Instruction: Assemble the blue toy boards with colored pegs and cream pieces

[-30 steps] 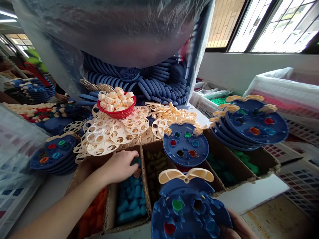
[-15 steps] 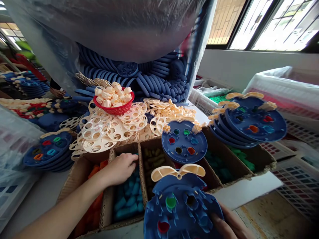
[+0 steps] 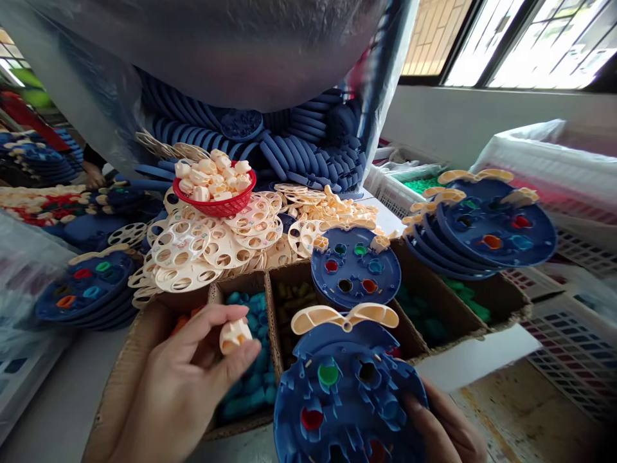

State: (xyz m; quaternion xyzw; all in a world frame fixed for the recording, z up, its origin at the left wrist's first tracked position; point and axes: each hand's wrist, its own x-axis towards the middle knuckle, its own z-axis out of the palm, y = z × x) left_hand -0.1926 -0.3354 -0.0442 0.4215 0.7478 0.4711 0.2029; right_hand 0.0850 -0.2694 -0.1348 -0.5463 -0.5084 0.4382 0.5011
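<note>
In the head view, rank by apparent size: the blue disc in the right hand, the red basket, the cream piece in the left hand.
1. Blue disc, largest, though nearest the camera.
2. Red basket.
3. Cream piece, smallest, pinched in the left hand.

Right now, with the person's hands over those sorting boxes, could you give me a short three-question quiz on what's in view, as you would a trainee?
1. True or false: the left hand pinches a small cream plastic piece.
2. What does the right hand hold? A) the red mesh basket of cream pieces B) the round blue plastic disc with cream ears C) a cream perforated ring
3. Fill in: the cardboard compartment below the left hand's fingers holds ____-coloured pieces.

Key: 1 true; 2 B; 3 blue.
</note>
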